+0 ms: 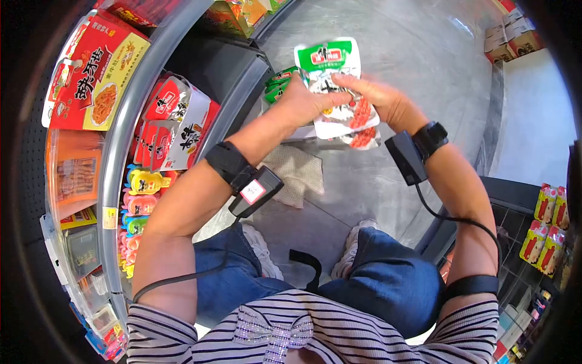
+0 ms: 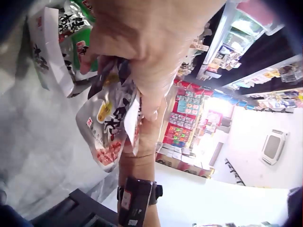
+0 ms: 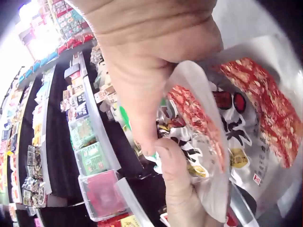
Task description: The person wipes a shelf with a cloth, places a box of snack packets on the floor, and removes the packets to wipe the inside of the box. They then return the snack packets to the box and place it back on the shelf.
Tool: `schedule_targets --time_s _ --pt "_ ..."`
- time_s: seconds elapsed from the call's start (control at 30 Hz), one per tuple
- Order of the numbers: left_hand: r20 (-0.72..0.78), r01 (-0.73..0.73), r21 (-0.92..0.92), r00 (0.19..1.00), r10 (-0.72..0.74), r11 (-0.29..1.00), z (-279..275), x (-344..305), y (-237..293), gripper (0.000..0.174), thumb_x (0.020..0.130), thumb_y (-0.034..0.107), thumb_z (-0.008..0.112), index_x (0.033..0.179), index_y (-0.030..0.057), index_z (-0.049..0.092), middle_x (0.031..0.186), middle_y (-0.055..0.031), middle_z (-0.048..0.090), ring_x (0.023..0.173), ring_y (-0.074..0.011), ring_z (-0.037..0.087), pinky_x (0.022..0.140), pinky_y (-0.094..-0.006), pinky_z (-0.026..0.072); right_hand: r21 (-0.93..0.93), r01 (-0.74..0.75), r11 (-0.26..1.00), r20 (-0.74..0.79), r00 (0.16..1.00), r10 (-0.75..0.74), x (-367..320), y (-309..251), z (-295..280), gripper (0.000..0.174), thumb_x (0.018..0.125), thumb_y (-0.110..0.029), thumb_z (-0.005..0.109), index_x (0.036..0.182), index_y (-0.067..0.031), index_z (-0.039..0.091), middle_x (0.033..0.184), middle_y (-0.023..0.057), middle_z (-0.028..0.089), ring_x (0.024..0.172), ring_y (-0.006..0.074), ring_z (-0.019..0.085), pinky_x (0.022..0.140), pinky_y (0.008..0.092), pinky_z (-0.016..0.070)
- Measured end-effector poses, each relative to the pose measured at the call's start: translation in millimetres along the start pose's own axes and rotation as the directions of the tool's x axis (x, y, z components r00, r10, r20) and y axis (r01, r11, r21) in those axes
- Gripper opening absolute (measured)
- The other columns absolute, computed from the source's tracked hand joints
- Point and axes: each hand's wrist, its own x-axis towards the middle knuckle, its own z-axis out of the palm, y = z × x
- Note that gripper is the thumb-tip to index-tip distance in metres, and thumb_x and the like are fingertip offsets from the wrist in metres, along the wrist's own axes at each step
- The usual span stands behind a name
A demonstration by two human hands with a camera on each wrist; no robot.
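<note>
- Item under handling: a fanned stack of silver packets (image 1: 350, 115) printed with red food pictures. It is held in the air at twelve o'clock in the head view, above the floor (image 1: 418, 54) and just off the end of the shelf unit (image 1: 124, 121).
- Left hand (image 1: 302, 102): the grip is clamped on the stack from its nine o'clock side. The left wrist view shows the fingers curled round the packets' upper edges.
- Right hand (image 1: 382, 100): it sits at three o'clock of the stack with its fingers across the front packet. In the right wrist view a finger and thumb pinch a packet edge, so I record this grip as closed on the stack too.
- A green-topped packet (image 1: 327, 57) stands at the back of the fan, at twelve o'clock from the hands.
- More green packets (image 1: 277, 82) show at ten o'clock of the left hand. I cannot tell whether they are held.
- Done, in my judgement: the packets are gathered and both hands control them.
- Left, in my judgement: no held packet rests on the shelf unit or any other support. The sorting through the fan looks part-way, and I cannot count the packets.
- Surroundings: red boxes (image 1: 100, 79) and red-and-white packs (image 1: 176, 121) fill the shelf unit at nine to ten o'clock. A folded cloth (image 1: 298, 173) lies on the floor at six o'clock of the hands.
</note>
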Motion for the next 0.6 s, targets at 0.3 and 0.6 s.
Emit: schedule_targets --time_s 0.3,0.6 --pt "0.077 -0.037 -0.017 0.996 0.038 0.999 22.4 11.5 -58.7 0.076 0.071 0.044 0.065 0.117 -0.0043 0.028 0.107 -0.0113 0.048 0.1 -0.0161 0.046 0.085 -0.0303 0.0385 -0.042 0.01 0.999 -0.108 0.994 -0.014 -10.4 39.7 -55.7 0.04 0.072 -0.017 0.062 0.106 -0.001 0.049 0.091 0.0062 0.059 0.079 0.0122 0.057 0.071 0.0261 0.0471" --pt "-0.21 0.177 0.872 0.977 0.022 0.457 -14.7 -19.9 -121.7 0.048 0.065 0.029 0.069 0.105 0.0068 0.051 0.098 -0.0119 0.055 0.093 -0.0278 0.049 0.078 -0.0359 0.0356 0.002 -0.079 0.997 -0.438 0.896 0.072 -14.5 86.5 -145.0 0.037 0.071 -0.015 0.064 0.102 -0.0006 0.049 0.089 0.0075 0.06 0.074 0.0147 0.06 0.064 0.0278 0.0501"
